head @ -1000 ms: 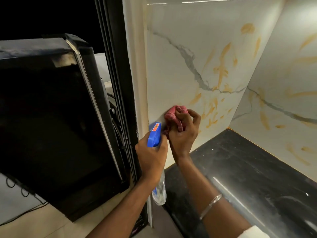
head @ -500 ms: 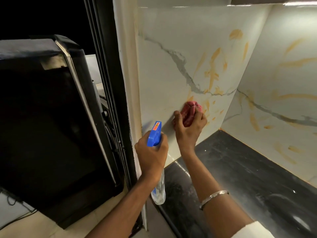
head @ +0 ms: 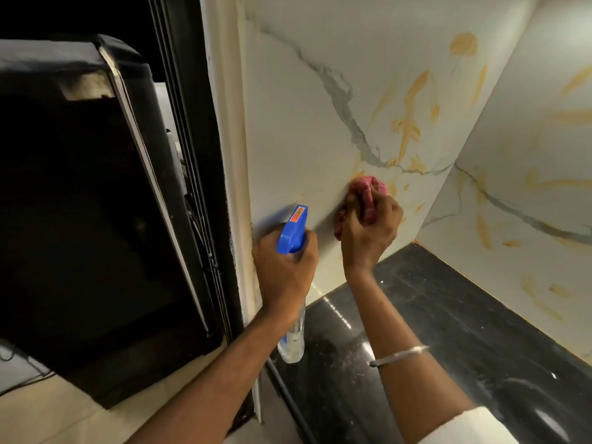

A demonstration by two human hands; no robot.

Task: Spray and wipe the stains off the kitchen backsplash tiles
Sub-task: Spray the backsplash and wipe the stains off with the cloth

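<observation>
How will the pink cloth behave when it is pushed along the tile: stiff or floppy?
Probably floppy: the pink cloth is bunched into folds inside the right hand. Likely light, since fingers alone press it against the tile.

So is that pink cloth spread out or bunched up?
Bunched up: the pink cloth is a crumpled wad, gripped in the right hand and pressed against the backsplash tile.

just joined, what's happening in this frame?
A person is cleaning a stained marble-look backsplash. The right hand presses a bunched pink cloth against it, low down. The left hand grips a blue-topped spray bottle beside it. Orange streaks mark the tile above the cloth and the adjoining wall.
</observation>
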